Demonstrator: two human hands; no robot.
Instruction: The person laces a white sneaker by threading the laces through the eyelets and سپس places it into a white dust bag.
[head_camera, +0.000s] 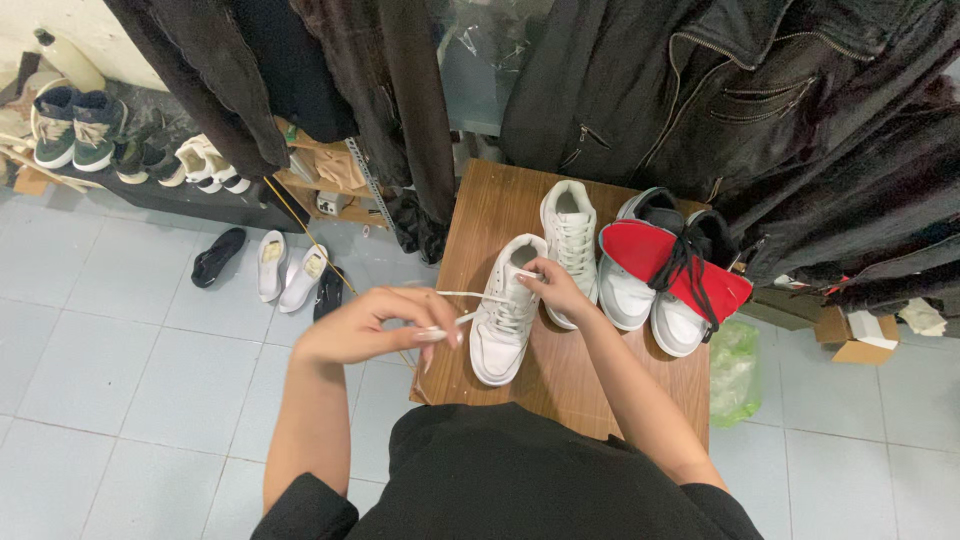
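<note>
Your left hand (365, 325) hangs off the worktop's (480, 215) left edge, over the tiled floor (120, 350), its grip pinched shut on the free end of a white lace (462, 294). The lace runs taut and nearly level from those fingers rightward to the near white sneaker (503, 312). Your right hand (556, 288) rests on that sneaker's upper, at the eyelets just below the collar; its grip is closed on the lace where it leaves the shoe. The sneaker lies near the worktop's left edge, toe toward you and heel away, its long axis running roughly near-to-far with a slight tilt to the right at the heel. The lace therefore crosses that axis almost at a right angle. The right hand is touching the shoe; the left is well apart from it, joined only by the lace. Just beside it, farther back, lies the second white sneaker (570, 235), same orientation. Toward the right edge sits a grey-and-white pair (640, 290) with a red panel (655, 255) and black laces (690, 270) lying across the two shoes. Dark jackets (760, 90) hang over the worktop's far edge. More shoes (285, 265) lie on the floor to the left.
</note>
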